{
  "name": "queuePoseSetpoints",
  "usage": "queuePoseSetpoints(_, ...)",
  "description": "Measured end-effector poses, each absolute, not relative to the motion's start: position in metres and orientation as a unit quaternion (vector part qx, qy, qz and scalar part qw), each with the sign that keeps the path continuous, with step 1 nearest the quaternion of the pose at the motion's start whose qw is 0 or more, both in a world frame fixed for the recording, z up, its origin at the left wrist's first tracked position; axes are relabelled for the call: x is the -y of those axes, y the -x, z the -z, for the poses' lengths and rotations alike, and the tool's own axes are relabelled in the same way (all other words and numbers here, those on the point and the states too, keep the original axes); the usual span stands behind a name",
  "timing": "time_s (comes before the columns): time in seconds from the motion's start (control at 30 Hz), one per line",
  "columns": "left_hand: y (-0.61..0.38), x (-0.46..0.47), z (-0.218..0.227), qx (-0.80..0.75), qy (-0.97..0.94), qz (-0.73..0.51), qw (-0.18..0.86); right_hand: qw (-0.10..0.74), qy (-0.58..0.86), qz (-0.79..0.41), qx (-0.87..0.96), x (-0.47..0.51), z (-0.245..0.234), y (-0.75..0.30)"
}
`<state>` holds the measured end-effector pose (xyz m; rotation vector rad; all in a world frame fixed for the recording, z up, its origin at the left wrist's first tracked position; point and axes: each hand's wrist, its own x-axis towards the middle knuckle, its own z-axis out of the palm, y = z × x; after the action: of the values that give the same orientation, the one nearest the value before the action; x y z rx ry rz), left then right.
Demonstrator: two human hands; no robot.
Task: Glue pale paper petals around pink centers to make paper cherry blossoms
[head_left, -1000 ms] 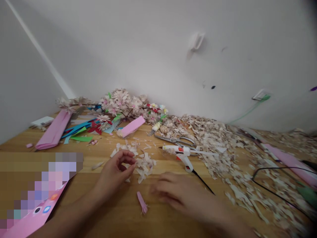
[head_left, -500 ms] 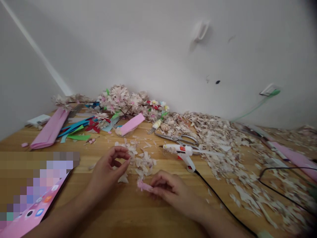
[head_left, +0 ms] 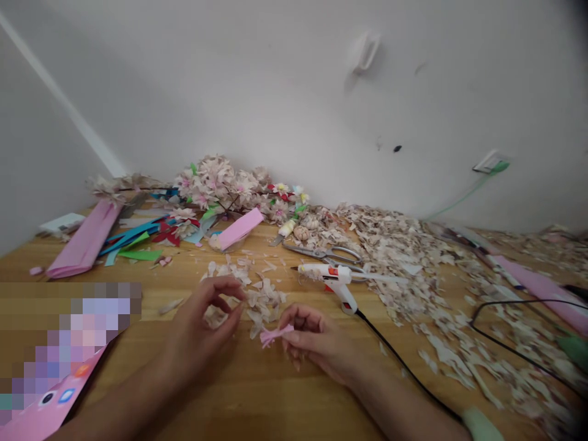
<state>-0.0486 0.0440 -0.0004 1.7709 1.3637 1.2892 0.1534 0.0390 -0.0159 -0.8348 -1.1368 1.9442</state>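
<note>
Between the thumb and fingers of my right hand (head_left: 316,343) is a small pink crepe paper strip (head_left: 275,335), its frayed, fringed end pointing left. My left hand (head_left: 214,315) is a little to the left, thumb and fingertip brought together in a pinch; whatever lies between them is too small to make out. Pale paper petals (head_left: 266,300) are scattered on the table just beyond both hands. Right of the petals, a white hot glue gun (head_left: 326,274) lies on its side, nozzle to the left. Metal scissors (head_left: 340,254) rest right behind it.
Paper blossoms (head_left: 215,180) are heaped against the wall. Folded pink crepe paper (head_left: 85,242) and blue strips (head_left: 133,236) lie at the left, near a phone-like screen (head_left: 59,401). Petal scraps (head_left: 399,263) cover the right side. A black cord (head_left: 404,370) crosses the front right.
My right hand has turned and lifted slightly, bringing the pink strip's fringed end up and a little right. The left hand keeps its pinch, nearly in place. The view has shifted slightly.
</note>
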Motion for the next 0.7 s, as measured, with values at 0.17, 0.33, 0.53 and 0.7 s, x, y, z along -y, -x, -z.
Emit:
queuePoseSetpoints(0.17,0.05,-0.032,-0.004,-0.385,-0.78,-0.457,0.188,0.37,0.334,-0.727,0.473,-0.04,0.02,-0.153)
queuePoseSetpoints(0.33,0.051,-0.026,-0.006,-0.362,-0.837,-0.388,0.133,0.35,0.313,-0.703,0.534,-0.04,0.02,-0.155)
queuePoseSetpoints(0.53,0.05,-0.026,-0.006,-0.33,-0.882,-0.324,0.091,0.338,0.308,-0.705,0.542,-0.041,0.02,-0.157)
queuePoseSetpoints(0.7,0.048,-0.027,-0.007,-0.292,-0.895,-0.336,0.025,0.344,0.326,-0.694,0.543,-0.042,0.017,-0.157)
